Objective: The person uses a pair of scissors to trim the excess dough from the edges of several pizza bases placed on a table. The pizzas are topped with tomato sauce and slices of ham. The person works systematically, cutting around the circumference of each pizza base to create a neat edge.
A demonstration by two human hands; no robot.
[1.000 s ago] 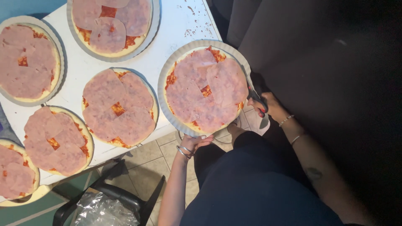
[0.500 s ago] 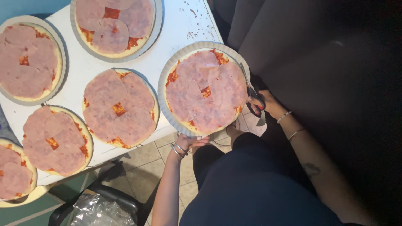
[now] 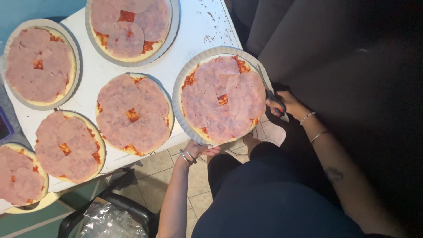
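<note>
A round pizza (image 3: 222, 99) covered with pink ham slices over red sauce lies in a foil tray (image 3: 178, 94). The tray juts past the near edge of the white table (image 3: 194, 31). My left hand (image 3: 200, 150), with bangles on the wrist, grips the tray's near rim from below. At the tray's right rim my right hand (image 3: 288, 105) holds dark scissors (image 3: 269, 88). Their blades lie along the edge of the ham.
Several more ham pizzas in foil trays fill the table: one at the back (image 3: 132, 26), one at the far left (image 3: 39, 61), one in the middle (image 3: 132, 112), others at the near left (image 3: 68, 143). A bin lined with a plastic bag (image 3: 110, 218) stands on the tiled floor below.
My right hand has come up along the tray's right side, and the scissor blades now reach over the pizza's edge. The tray has shifted slightly in my left hand.
</note>
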